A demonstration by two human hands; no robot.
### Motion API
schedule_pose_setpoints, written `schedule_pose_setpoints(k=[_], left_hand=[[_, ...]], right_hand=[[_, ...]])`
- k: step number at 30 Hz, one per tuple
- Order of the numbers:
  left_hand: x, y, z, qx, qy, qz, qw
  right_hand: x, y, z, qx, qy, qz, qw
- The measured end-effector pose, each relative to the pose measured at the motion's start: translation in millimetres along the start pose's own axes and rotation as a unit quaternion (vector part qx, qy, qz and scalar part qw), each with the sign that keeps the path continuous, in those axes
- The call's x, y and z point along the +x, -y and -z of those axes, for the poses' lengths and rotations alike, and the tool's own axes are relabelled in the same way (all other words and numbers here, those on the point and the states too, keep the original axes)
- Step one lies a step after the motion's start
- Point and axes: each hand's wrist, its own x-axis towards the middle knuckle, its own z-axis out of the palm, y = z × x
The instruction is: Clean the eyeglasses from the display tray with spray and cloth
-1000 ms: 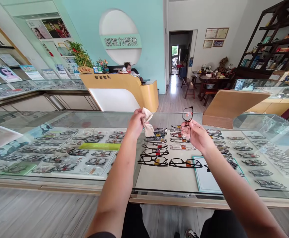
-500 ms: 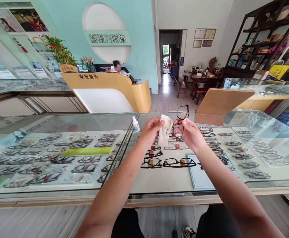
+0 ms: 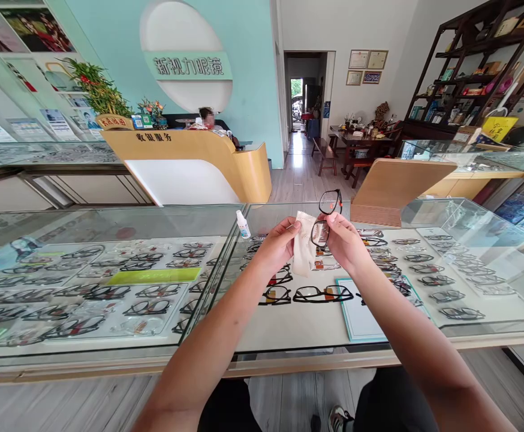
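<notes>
My left hand (image 3: 283, 240) pinches a pale cream cleaning cloth (image 3: 304, 255), which hangs down from the fingers. In my right hand (image 3: 345, 240) is a pair of black-framed eyeglasses (image 3: 329, 203), gripped near the middle and turned on end, one lens above the other. The cloth's right edge is close by the lower lens; whether they touch I cannot tell. Both hands are above the glass display counter (image 3: 284, 348). On the counter, left of my left hand, stands a small white spray bottle (image 3: 243, 224).
Rows of spectacles (image 3: 322, 293) fill the case below. A brown angled stand (image 3: 399, 186) is on the counter to the right. Beyond, a person (image 3: 207, 118) sits behind a yellow and white reception desk (image 3: 185, 144). A wooden table (image 3: 361, 139) and bench (image 3: 325, 155) stand near the doorway.
The cloth has spread out and shifted slightly right, towards the eyeglasses. The eyeglasses stay on end in my right hand. The view has shifted a little.
</notes>
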Motion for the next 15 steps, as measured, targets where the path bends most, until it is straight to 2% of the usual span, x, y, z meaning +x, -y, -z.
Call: schedule_pose_setpoints(k=[8, 15], left_hand=[[-2.2, 5.0, -2.6, 0.008, 0.012, 0.012, 1.0], [-1.5, 16.0, -3.8, 0.043, -0.002, 0.02, 0.999]], right_hand=[[-2.1, -0.4, -0.3, 0.004, 0.002, -0.02, 1.0], [-4.0, -2.3, -1.9, -0.01, -0.005, -0.032, 0.999]])
